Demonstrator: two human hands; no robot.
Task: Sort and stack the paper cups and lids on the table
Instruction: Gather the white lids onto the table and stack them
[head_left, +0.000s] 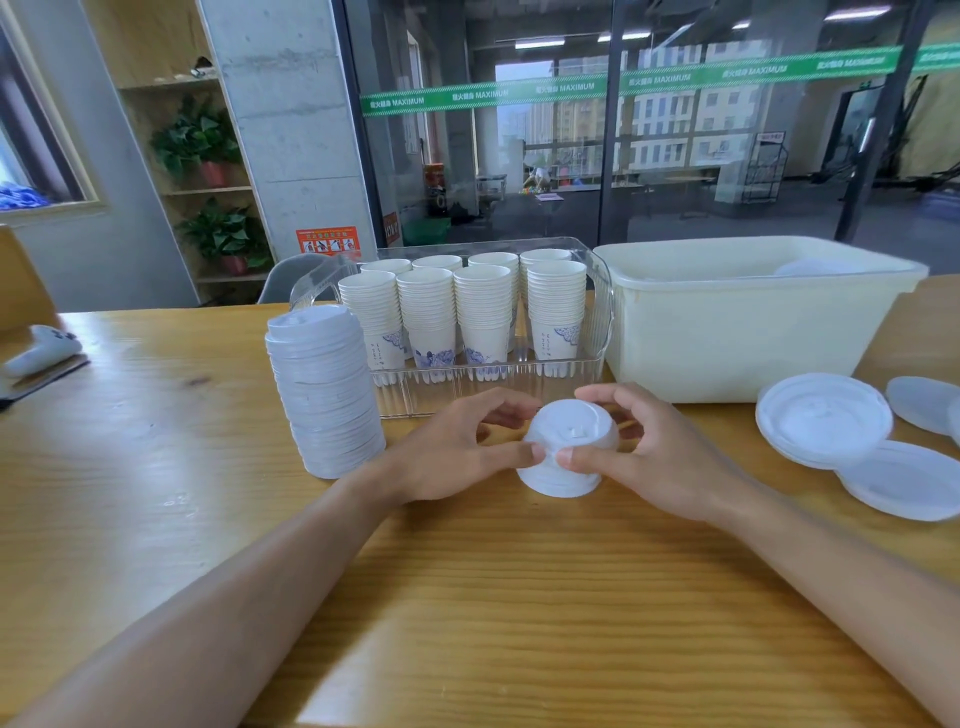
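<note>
A short stack of white lids (569, 447) stands on the wooden table (467, 597) in front of me. My left hand (452, 447) grips its left side with thumb and curled fingers. My right hand (644, 447) grips its right side the same way. A tall stack of white lids (324, 389) stands to the left. Several stacks of paper cups (457, 312) fill a clear plastic tray (597, 312) behind my hands. Loose white lids (823, 418) lie at the right.
A large cream plastic bin (727, 332) stands at the back right, with a lid inside. A white controller (41, 353) lies at the far left edge. A grey chair back (291, 275) shows behind the table.
</note>
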